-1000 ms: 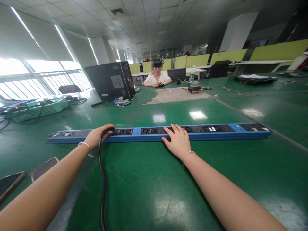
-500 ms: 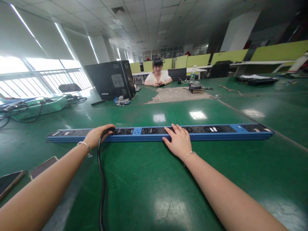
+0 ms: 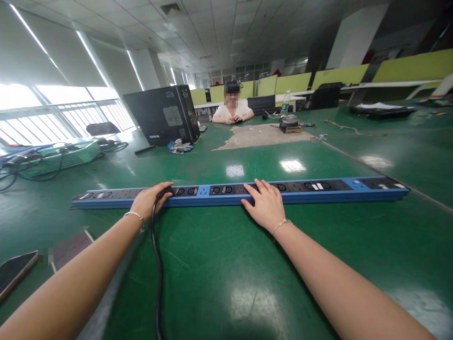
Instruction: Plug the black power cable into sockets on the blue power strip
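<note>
A long blue power strip [image 3: 318,197] with black socket panels lies crosswise on the green table [image 3: 212,264]. My left hand [image 3: 148,200] is closed around the black plug [image 3: 164,191] of a power cord, right at the strip's sockets left of the middle. Whether the plug's pins sit inside a socket is hidden by the fingers. From that hand the black cord [image 3: 158,274] drops toward the near edge. My right hand [image 3: 265,203] rests on the strip right of the middle, fingers spread over its top and thumb on the front side.
Two phone-like flat devices, one a dark slab [image 3: 17,271], lie at the left. Farther back are a green basket [image 3: 63,158] of cables, a black computer case [image 3: 163,115], gloves [image 3: 180,146] and a tape-like roll [image 3: 289,122]. Another person [image 3: 232,111] sits across the table.
In the picture, the strip and both hands sit slightly farther right, as the view shifts a little. The left hand keeps the plug at the sockets; the right stays on the strip.
</note>
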The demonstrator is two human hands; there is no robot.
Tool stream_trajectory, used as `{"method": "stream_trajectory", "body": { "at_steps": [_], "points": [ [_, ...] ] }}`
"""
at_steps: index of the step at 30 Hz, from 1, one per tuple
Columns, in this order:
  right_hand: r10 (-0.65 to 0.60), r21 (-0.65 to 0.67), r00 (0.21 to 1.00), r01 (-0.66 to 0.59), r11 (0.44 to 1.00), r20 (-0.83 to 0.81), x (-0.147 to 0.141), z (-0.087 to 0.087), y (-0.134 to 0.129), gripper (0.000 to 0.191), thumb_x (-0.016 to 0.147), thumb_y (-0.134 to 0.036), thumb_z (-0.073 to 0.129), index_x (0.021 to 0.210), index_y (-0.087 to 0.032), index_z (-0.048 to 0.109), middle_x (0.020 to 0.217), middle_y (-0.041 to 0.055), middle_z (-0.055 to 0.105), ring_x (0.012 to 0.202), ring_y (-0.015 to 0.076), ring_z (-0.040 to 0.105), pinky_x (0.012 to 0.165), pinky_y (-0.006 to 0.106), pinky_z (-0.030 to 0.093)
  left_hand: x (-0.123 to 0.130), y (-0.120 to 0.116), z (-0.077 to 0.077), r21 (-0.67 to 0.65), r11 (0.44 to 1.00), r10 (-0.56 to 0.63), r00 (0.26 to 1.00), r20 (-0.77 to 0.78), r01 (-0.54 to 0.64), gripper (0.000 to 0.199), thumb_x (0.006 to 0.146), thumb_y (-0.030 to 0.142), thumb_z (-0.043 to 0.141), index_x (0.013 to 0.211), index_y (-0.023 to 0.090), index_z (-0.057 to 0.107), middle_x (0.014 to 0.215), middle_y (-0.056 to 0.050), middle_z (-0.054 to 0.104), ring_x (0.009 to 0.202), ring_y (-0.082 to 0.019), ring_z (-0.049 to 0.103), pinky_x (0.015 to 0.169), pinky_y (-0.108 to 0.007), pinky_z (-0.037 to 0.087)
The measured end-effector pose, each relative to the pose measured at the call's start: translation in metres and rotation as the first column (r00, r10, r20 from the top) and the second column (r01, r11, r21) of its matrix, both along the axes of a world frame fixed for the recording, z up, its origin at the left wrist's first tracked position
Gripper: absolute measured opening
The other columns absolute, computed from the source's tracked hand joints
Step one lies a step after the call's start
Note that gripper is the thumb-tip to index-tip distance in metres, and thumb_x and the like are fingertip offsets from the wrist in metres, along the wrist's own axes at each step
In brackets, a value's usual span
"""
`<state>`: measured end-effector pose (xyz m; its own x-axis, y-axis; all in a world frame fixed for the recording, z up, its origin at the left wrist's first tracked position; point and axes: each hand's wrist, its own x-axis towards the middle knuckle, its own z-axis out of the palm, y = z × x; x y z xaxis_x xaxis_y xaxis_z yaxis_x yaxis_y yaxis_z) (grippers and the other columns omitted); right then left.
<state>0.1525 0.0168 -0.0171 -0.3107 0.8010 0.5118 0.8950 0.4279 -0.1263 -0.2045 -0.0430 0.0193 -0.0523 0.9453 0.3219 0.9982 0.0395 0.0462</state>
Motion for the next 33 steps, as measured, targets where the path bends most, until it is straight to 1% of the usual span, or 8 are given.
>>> {"method": "stream_trajectory", "body": {
  "at_steps": [6,9,14,19,25,29,31,33],
  "points": [
    [0.001,-0.011,1.0,-0.001,1.0,0.005,0.0,0.0,0.0,0.046,0.082,-0.047,0.048,0.125,-0.03,0.051,0.136,0.0081,0.044,0.125,0.0274,0.035,0.1,0.043,0.024,0.0,-0.003,-0.003,0.004,0.999,-0.038,0.999,0.014,0.038,0.05,0.085,0.05,0.034,0.128,0.027,0.045,0.115,-0.007,0.063,0.098,-0.026,0.062,0.086,-0.036,0.046],
    [0.004,-0.005,1.0,-0.004,1.0,0.001,0.0,0.0,0.0,0.046,0.082,-0.046,0.048,0.124,-0.029,0.052,0.135,0.0083,0.045,0.125,0.027,0.035,0.1,0.043,0.024,0.001,-0.004,-0.001,-0.022,1.0,-0.02,1.0,-0.007,0.02,0.05,0.085,0.05,0.033,0.128,0.027,0.046,0.108,-0.007,0.066,0.092,-0.027,0.063,0.082,-0.037,0.046],
    [-0.004,-0.01,1.0,0.004,1.0,-0.005,0.0,0.001,-0.001,0.046,0.082,-0.045,0.05,0.124,-0.029,0.052,0.136,0.009,0.044,0.125,0.0267,0.035,0.1,0.042,0.024,0.001,-0.005,0.001,-0.022,0.998,-0.054,0.998,-0.013,0.054,0.049,0.087,0.047,0.03,0.128,0.026,0.044,0.106,-0.007,0.066,0.09,-0.024,0.064,0.081,-0.033,0.046],
    [0.004,-0.014,1.0,-0.004,1.0,-0.007,0.0,0.001,-0.001,0.046,0.082,-0.046,0.05,0.124,-0.029,0.052,0.136,0.0088,0.044,0.125,0.0267,0.035,0.1,0.043,0.023,0.003,-0.006,0.006,-0.122,0.992,0.026,0.997,-0.07,-0.035,0.05,0.087,0.051,0.025,0.128,0.03,0.043,0.094,-0.006,0.069,0.08,-0.026,0.065,0.073,-0.036,0.047],
    [0.009,-0.007,1.0,-0.009,1.0,-0.008,0.0,0.0,0.0,0.046,0.082,-0.045,0.049,0.125,-0.028,0.052,0.136,0.0084,0.044,0.125,0.0263,0.035,0.1,0.043,0.024,0.007,-0.009,0.011,-0.107,0.994,0.015,0.997,-0.071,-0.023,0.048,0.085,0.052,0.03,0.126,0.031,0.043,0.103,-0.004,0.066,0.085,-0.024,0.064,0.079,-0.034,0.045],
    [0.011,-0.007,1.0,-0.011,1.0,-0.018,0.0,-0.001,0.0,0.045,0.082,-0.044,0.049,0.124,-0.028,0.052,0.136,0.0084,0.045,0.125,0.0264,0.035,0.1,0.043,0.024,0.004,-0.005,0.004,-0.102,0.994,0.035,0.998,-0.05,-0.04,0.046,0.086,0.052,0.028,0.122,0.031,0.047,0.094,-0.004,0.068,0.08,-0.024,0.064,0.075,-0.035,0.046],
    [0.01,-0.004,1.0,-0.01,1.0,-0.022,0.0,-0.001,0.0,0.045,0.081,-0.044,0.049,0.124,-0.029,0.053,0.135,0.0083,0.045,0.125,0.0262,0.035,0.1,0.043,0.024,0.002,-0.003,-0.004,-0.059,0.998,0.008,1.0,0.011,-0.007,0.045,0.086,0.05,0.029,0.12,0.028,0.049,0.095,-0.005,0.067,0.082,-0.024,0.063,0.076,-0.035,0.046],
    [0.012,-0.001,1.0,-0.012,1.0,-0.027,0.0,-0.001,0.0,0.045,0.081,-0.045,0.049,0.124,-0.029,0.053,0.135,0.0083,0.045,0.125,0.0258,0.035,0.1,0.042,0.024,0.0,-0.002,-0.008,0.027,0.999,-0.043,0.994,0.103,0.041,0.041,0.086,0.047,0.033,0.115,0.025,0.051,0.097,-0.005,0.065,0.085,-0.022,0.062,0.081,-0.034,0.045]
  ]
}}
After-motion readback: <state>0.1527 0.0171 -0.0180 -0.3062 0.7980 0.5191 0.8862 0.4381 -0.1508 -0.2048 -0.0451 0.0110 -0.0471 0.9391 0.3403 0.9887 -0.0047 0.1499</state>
